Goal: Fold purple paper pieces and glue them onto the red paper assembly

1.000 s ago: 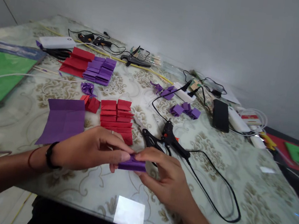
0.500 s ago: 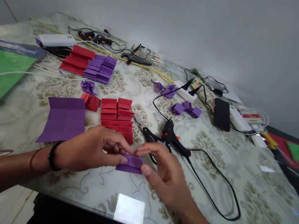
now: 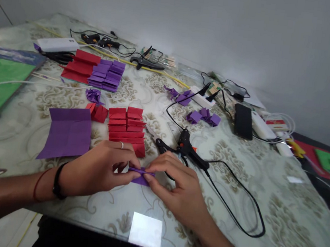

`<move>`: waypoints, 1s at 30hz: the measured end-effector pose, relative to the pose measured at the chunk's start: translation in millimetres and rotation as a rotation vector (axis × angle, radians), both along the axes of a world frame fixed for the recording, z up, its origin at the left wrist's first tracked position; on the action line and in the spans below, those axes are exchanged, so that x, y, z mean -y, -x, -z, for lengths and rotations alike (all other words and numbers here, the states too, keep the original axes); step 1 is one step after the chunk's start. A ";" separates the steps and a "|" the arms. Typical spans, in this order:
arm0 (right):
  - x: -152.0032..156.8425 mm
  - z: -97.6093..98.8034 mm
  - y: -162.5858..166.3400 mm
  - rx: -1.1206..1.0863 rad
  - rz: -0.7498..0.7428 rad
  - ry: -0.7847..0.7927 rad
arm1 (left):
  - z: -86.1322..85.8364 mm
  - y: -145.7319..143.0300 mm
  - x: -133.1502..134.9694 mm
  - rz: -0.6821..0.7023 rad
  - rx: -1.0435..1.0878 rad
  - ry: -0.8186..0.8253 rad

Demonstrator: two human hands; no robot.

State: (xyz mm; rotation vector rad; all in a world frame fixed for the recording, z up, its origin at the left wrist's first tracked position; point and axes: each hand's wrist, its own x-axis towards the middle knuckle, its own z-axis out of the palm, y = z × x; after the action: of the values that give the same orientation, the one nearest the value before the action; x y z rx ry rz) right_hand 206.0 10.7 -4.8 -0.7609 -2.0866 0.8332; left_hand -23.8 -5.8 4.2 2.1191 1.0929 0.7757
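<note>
Pinched between thumbs and fingers of a person's left hand (image 3: 102,168) and right hand (image 3: 177,181), a folded purple paper strip (image 3: 142,180) lies lengthwise from left to right near the table's (image 3: 106,212) front edge. Fingertips cover part of it; whether it touches the tabletop cannot be told. The left hand partly hides pleated red paper (image 3: 126,127); the right, black-handled scissors (image 3: 160,142).

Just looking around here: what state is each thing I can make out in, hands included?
Left hand: pinching the purple strip
Right hand: pinching it too
Purple strip: folded
Purple sheet: opened out, creased
Red paper by the scissors: pleated
Scissors: partly hidden, open or shut unclear
Glue gun: lying down, cord attached
Power strip: two plugs in
Phone: lying flat, upper face dark
</note>
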 end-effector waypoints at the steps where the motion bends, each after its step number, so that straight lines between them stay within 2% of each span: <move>1: -0.3 0.2 -0.5 0.003 0.008 -0.034 | 1.1 0.5 -0.1 -0.002 -0.010 -0.023; 5: -1.0 -0.1 -1.4 0.078 0.032 -0.150 | 3.5 1.2 1.3 0.023 0.002 -0.112; 12: -0.4 2.3 -2.5 0.134 0.000 -0.180 | -0.9 -1.6 4.3 0.031 -0.090 -0.206; 17: -1.5 3.4 -4.4 0.126 0.058 -0.207 | 1.1 -1.6 3.1 0.008 -0.074 -0.303; 21: -1.1 2.3 -4.7 0.141 0.081 -0.215 | 0.9 -2.1 3.1 -0.015 -0.069 -0.276; 30: -0.2 1.1 -4.0 0.215 0.035 -0.239 | -0.8 -4.6 4.5 -0.006 -0.095 -0.242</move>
State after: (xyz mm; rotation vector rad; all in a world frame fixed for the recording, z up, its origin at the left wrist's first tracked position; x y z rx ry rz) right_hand 210.0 10.8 -5.9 -0.7808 -2.3046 0.4873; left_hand -19.2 -10.3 5.0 2.3768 1.1018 0.8541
